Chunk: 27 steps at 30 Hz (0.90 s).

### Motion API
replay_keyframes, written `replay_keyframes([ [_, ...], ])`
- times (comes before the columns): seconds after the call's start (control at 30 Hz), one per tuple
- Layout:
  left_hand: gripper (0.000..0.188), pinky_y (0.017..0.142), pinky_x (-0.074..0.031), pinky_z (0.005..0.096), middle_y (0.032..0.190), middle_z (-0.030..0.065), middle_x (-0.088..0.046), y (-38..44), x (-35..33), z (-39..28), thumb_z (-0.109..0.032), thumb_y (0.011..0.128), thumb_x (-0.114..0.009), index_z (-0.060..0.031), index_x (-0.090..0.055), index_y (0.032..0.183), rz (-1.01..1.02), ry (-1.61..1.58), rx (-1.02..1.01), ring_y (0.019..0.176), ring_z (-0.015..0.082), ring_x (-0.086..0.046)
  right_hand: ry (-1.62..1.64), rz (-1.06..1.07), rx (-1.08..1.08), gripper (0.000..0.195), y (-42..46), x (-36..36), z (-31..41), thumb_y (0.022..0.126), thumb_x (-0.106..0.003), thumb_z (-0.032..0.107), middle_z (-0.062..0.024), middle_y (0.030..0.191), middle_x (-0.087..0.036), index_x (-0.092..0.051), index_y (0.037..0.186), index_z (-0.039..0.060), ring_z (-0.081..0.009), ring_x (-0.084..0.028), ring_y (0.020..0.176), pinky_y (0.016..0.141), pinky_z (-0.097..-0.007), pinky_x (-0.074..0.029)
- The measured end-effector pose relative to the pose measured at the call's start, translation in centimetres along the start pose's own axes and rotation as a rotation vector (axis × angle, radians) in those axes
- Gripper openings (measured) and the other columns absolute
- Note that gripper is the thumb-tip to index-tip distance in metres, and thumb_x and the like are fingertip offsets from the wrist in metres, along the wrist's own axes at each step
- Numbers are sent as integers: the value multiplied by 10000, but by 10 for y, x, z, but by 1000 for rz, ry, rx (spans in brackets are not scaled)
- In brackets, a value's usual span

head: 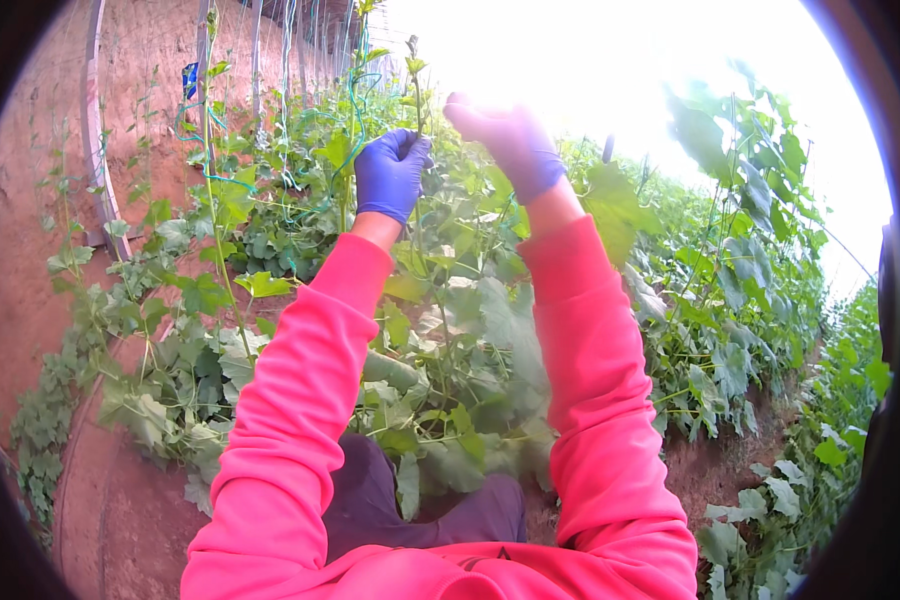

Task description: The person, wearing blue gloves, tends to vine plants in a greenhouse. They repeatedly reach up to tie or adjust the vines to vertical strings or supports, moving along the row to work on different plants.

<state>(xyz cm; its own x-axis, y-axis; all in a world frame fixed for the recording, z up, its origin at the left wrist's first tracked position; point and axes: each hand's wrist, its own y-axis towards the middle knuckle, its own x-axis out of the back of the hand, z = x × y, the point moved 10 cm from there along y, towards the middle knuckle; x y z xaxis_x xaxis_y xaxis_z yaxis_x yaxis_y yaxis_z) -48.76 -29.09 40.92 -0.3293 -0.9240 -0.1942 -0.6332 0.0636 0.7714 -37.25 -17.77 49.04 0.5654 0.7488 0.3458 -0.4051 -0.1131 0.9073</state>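
Note:
My left hand (391, 174), in a blue-violet glove, pinches the upper stem of a climbing vine (419, 101) between thumb and fingers. The vine's tip rises above the grip, with small leaves and a dark bud at the top. My right hand (506, 142), gloved as well, is raised just right of the stem, apart from it. Strong glare washes out its fingertips, so what they hold, if anything, is not visible. Left of my left hand, turquoise twine (354, 97) winds around another upright vine stem.
Dense broad-leaved vines (480, 322) fill the ground before my knees. To the left, a curved post (96, 127) stands against an earthen wall (22, 247), and a blue scrap (190, 80) hangs by a tall stem (214, 217). Another leafy row (742, 262) grows on the right.

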Motion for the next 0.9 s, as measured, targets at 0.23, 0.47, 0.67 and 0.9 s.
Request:
replay_keyframes([
  [0.23,197,612,-479,254,752,68,-687,-3,-9,-5,-169,864,-653,22,-670,905,2,98,-61,638,89,-604,-335,-67,99,206,12,-20,-19,735,-660,224,-122,742,-684,-686,831,43,-221,-666,693,700,-324,-519],
  [0.47,181,595,-473,255,711,61,-668,-8,-16,-6,-156,867,-638,24,-665,868,73,79,4,622,90,-601,-266,-258,33,227,5,-7,-24,770,-657,244,-115,684,-658,-651,779,18,-216,-636,636,643,-334,-502],
  [0.67,191,579,-477,255,717,55,-670,-8,-43,-11,-161,877,-631,26,-669,871,133,-24,22,614,93,-602,16,-415,-303,547,73,73,-57,787,-683,444,-97,718,-662,-615,947,-74,-142,-593,612,605,-281,-482],
  [0.9,192,397,-389,199,689,59,-646,-13,-32,-1,-158,894,-620,-8,-589,1010,134,-64,82,426,57,-488,-286,141,-117,377,160,7,-127,821,-597,301,-112,844,-672,-612,1051,2,-179,-616,735,674,-294,-498],
])
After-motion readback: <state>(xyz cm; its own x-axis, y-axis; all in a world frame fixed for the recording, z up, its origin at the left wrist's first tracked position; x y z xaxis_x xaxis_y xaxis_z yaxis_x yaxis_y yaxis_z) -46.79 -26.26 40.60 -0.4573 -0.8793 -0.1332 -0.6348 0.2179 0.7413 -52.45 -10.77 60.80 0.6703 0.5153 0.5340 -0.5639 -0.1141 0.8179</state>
